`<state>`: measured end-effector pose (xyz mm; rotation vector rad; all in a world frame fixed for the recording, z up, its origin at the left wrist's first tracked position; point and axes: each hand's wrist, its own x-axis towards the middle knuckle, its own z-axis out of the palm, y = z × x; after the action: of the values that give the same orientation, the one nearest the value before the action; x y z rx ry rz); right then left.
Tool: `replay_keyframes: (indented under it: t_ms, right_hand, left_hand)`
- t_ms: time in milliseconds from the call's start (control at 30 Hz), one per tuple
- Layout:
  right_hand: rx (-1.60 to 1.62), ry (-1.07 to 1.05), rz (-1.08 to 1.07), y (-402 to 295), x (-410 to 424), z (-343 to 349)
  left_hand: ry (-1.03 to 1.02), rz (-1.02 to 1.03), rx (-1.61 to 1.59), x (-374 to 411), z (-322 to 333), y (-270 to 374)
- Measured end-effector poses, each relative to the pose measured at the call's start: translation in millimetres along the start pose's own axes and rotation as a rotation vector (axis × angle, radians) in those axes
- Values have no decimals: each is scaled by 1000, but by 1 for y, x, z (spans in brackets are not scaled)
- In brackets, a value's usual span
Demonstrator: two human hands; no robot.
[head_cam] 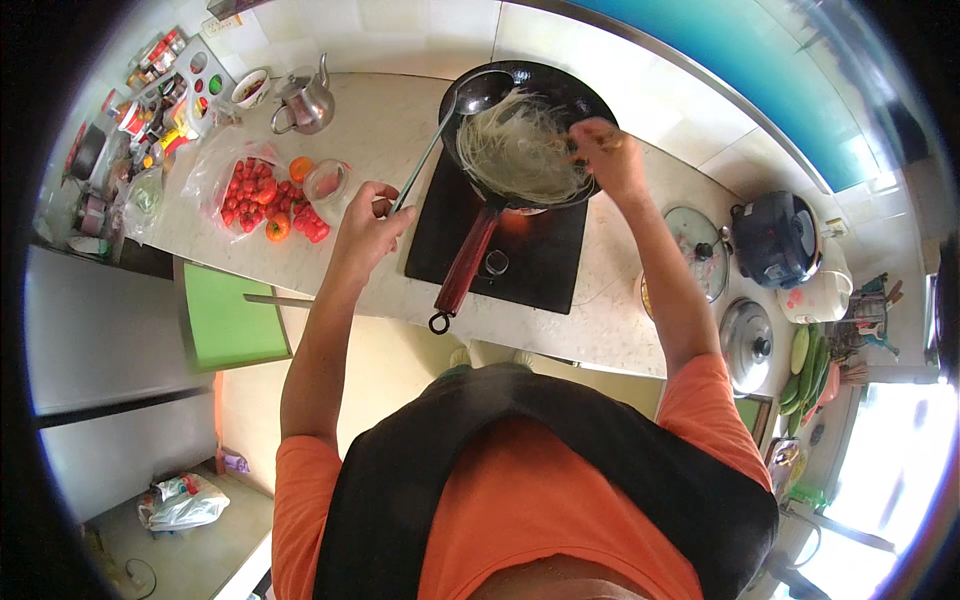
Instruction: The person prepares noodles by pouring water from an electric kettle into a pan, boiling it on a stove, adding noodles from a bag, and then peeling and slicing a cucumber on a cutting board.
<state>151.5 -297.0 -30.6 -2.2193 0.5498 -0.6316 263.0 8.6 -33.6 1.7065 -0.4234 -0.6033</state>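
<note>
A black wok [536, 75] with a dark red wooden handle sits on a black induction cooktop [525, 277]. Pale, thin noodles [517, 150] lie in liquid inside it. My left hand [375, 225] grips the handle of a metal ladle [484, 91], whose bowl rests at the wok's left inner side, beside the noodles. Over the wok's right part is my right hand [609, 157], blurred, with its fingers curled and brownish, thin things at the fingertips; whether it holds them cannot be told.
Left on the counter are a metal kettle [309, 105], a bag of small red tomatoes [251, 187], a glass jar [328, 180] and a spice rack [191, 82]. To the right stand a glass lid [686, 232], a metal lid [746, 341], a dark rice cooker [776, 238] and green vegetables [810, 371].
</note>
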Motion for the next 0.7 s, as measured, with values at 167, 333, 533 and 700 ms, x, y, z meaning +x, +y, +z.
replay_keyframes:
  t_ms: [167, 333, 533, 700]
  right_hand:
    - [724, 64, 4, 5, 48, 47]
    - [573, 135, 206, 36, 59, 55]
    - [593, 88, 103, 24, 43, 50]
    - [534, 151, 171, 43, 45, 33]
  left_hand:
    - [-10, 1, -23, 3, 1, -2]
    - [-18, -4, -30, -2, -4, 0]
    - [7, 0, -68, -3, -3, -4]
    - [-18, -5, -44, -3, -4, -3]
